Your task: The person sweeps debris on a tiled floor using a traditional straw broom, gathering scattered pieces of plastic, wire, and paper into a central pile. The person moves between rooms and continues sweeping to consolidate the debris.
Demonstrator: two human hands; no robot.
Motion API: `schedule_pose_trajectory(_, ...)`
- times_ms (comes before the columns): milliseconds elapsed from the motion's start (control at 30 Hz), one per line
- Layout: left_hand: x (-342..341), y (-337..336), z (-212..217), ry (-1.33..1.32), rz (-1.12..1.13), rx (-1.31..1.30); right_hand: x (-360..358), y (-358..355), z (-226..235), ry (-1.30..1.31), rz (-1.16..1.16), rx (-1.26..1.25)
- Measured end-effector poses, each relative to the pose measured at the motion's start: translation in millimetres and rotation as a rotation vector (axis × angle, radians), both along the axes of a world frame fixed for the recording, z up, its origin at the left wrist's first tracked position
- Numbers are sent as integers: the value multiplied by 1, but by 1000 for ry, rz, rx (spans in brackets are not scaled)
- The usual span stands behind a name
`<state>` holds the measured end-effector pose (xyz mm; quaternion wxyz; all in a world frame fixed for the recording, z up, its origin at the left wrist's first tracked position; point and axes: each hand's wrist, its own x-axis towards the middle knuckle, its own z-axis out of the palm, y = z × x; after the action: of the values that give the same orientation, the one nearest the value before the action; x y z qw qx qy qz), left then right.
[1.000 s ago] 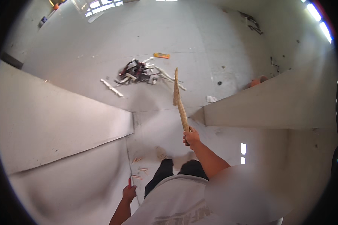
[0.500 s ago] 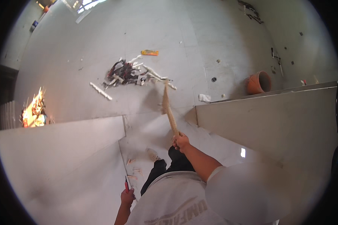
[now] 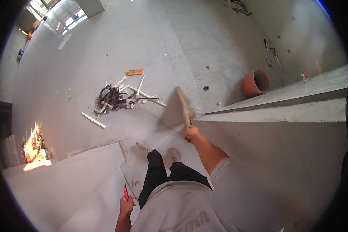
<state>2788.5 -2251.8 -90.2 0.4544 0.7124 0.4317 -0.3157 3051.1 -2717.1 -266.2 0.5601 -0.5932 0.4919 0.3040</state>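
My right hand point(image 3: 191, 133) is closed round the handle end of a long wooden brush point(image 3: 184, 102), held out in front of me. Pale bristles show on its right side, close to the end of the right-hand low wall point(image 3: 278, 114); I cannot tell whether they touch it. Down at my left side, my left hand point(image 3: 127, 203) grips a slim red-handled tool point(image 3: 126, 192) with a thin dark tip pointing up. Its exact kind is too small to make out. A heap of dark cables and white scraps point(image 3: 114, 98) lies on the floor, left of the brush.
A yellow-orange packet point(image 3: 134, 72) lies beyond the heap, and a white strip point(image 3: 93, 120) nearer me. An orange bucket point(image 3: 255, 83) lies tipped beyond the right wall. Another low wall point(image 3: 77, 162) stands on my left. Sunlit debris point(image 3: 36, 145) sits at far left.
My view has shifted, and both shoes now show. The brush has turned over: its bristles faced left and now face right, nearer the right wall's end. The left hand still holds the red-handled tool.
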Motion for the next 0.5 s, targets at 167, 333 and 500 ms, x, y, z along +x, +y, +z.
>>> schedule_pose_trajectory(167,40,33,-14,34,22,-53,7,32,66,-124,-84,33)
schedule_pose_trajectory(333,121,55,-9,85,-157,-2,50,30,64,-213,-237,-341)
schedule_pose_trajectory(500,199,73,-18,99,-138,17,124,-41,45,-87,-451,-486)
